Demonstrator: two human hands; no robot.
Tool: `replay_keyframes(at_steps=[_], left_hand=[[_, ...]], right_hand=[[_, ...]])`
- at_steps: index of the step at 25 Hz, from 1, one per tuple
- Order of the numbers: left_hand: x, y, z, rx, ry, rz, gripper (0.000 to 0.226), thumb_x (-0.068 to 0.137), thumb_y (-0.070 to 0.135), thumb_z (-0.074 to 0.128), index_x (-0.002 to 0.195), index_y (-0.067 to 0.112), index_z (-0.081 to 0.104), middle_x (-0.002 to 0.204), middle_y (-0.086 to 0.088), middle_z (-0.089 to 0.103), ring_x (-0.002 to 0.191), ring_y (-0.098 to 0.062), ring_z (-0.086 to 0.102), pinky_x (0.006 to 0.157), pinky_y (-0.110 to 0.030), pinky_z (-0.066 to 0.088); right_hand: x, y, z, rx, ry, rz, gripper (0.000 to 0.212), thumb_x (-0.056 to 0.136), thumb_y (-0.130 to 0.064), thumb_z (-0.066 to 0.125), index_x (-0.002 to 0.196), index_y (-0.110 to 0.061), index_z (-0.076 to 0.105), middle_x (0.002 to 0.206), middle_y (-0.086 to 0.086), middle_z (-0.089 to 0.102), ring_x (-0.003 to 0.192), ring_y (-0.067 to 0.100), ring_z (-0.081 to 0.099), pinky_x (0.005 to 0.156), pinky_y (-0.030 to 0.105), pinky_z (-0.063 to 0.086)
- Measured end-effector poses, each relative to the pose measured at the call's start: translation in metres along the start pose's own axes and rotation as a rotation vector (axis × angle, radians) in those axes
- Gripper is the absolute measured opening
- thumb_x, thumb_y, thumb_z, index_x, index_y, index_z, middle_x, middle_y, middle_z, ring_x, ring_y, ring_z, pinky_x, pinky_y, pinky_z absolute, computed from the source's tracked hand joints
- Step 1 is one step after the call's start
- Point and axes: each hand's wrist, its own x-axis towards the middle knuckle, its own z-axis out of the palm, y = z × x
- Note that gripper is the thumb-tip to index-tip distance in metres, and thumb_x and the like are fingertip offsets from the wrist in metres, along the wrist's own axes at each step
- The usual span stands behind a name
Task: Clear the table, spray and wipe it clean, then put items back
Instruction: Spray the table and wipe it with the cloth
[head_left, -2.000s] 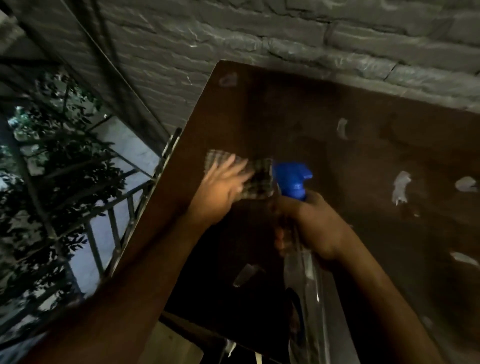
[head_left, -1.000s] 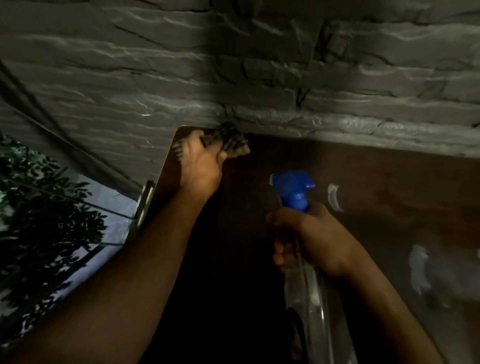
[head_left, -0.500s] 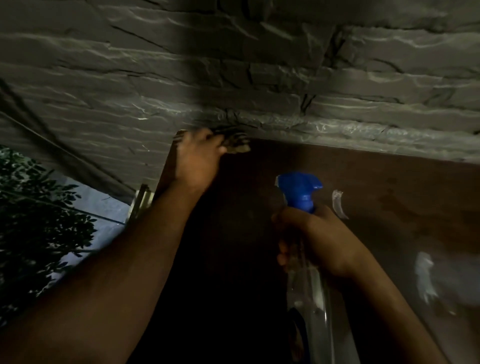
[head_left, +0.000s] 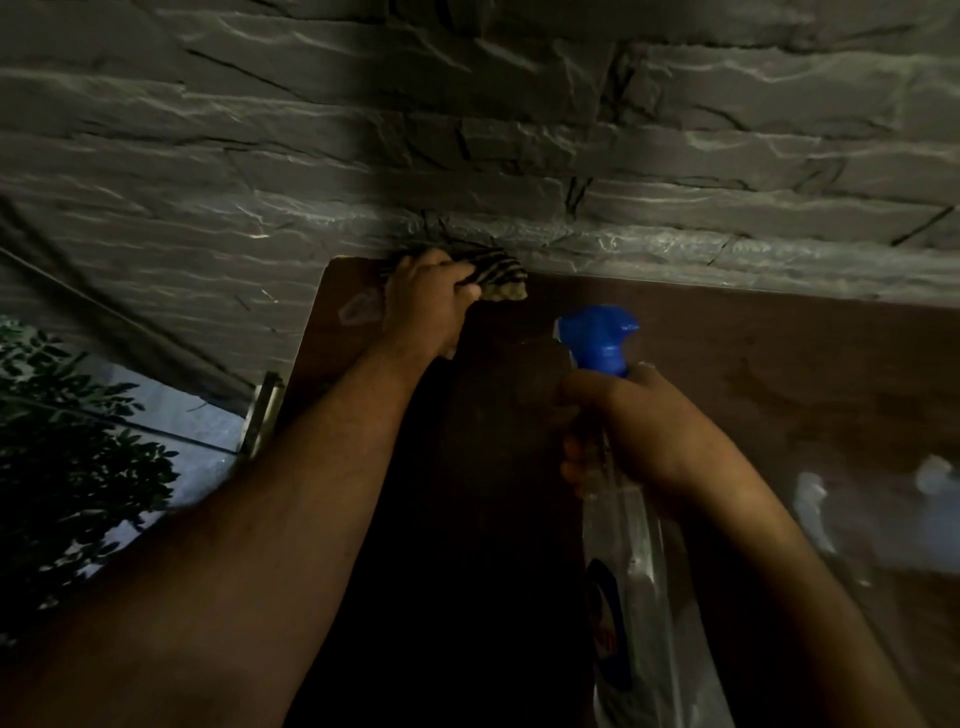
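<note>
- Cloth (head_left: 496, 278): soft, light, bunches easily; gripped under the left hand (head_left: 423, 301) at the table's (head_left: 753, 364) far corner by the wall (head_left: 363, 156).
- Spray bottle (head_left: 623, 519): likely slick plastic; right hand (head_left: 631, 431) wraps its neck below the blue trigger.

This looks like a balcony or porch of a home, seen in dim light. A brown tabletop (head_left: 727, 364) is pushed against a rough gray stone wall (head_left: 467, 130) at 12 o'clock. At 9 o'clock a leafy green tree (head_left: 67, 467) shows outside, past a metal railing post (head_left: 262, 410) beside the tabletop's edge.
</note>
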Motion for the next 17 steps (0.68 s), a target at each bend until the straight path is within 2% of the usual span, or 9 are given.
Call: replay_keyframes(at_steps=[6,10,13,15,17], left_hand=[[-0.002,0.008,0.001,0.05,-0.047,-0.021,0.038,0.095,0.034,0.051,0.132,0.023,0.056,0.138,-0.004,0.046,0.124,-0.028,0.038,0.102,-0.04,0.031],[-0.008,0.03,0.006,-0.008,-0.053,0.015,0.037,0.095,0.033,0.053,0.131,0.023,0.057,0.134,-0.004,0.047,0.12,-0.027,0.039,0.101,-0.037,0.033],[-0.047,0.043,0.014,-0.01,-0.121,0.257,0.036,0.094,0.032,0.054,0.129,0.025,0.058,0.126,0.0,0.05,0.114,-0.023,0.042,0.098,-0.035,0.035],[-0.072,0.017,0.015,0.0,-0.104,0.364,0.036,0.094,0.033,0.053,0.129,0.026,0.058,0.126,0.002,0.05,0.116,-0.022,0.042,0.098,-0.037,0.036],[-0.044,-0.001,0.008,0.068,-0.072,0.243,0.036,0.095,0.033,0.052,0.13,0.025,0.057,0.13,-0.001,0.049,0.118,-0.025,0.042,0.098,-0.039,0.034]], right_hand=[[-0.009,0.014,0.007,0.04,-0.051,0.066,0.017,0.088,-0.02,0.062,0.1,-0.013,0.052,0.064,0.008,0.06,0.057,0.023,0.061,0.058,0.034,0.054],[-0.012,0.026,0.01,0.057,-0.042,0.073,0.025,0.086,-0.017,0.063,0.107,-0.008,0.053,0.068,0.011,0.058,0.06,0.024,0.058,0.057,0.035,0.054],[-0.018,0.031,0.006,0.074,-0.047,0.042,0.024,0.086,-0.016,0.063,0.106,-0.005,0.055,0.068,0.012,0.058,0.058,0.023,0.057,0.054,0.032,0.053],[-0.026,0.033,-0.003,0.121,-0.046,0.022,0.025,0.087,-0.014,0.062,0.109,-0.006,0.054,0.072,0.013,0.057,0.059,0.022,0.057,0.054,0.031,0.054],[-0.028,0.034,-0.008,0.159,-0.043,0.019,0.026,0.087,-0.013,0.062,0.11,-0.009,0.052,0.073,0.013,0.056,0.059,0.022,0.057,0.054,0.032,0.054]])
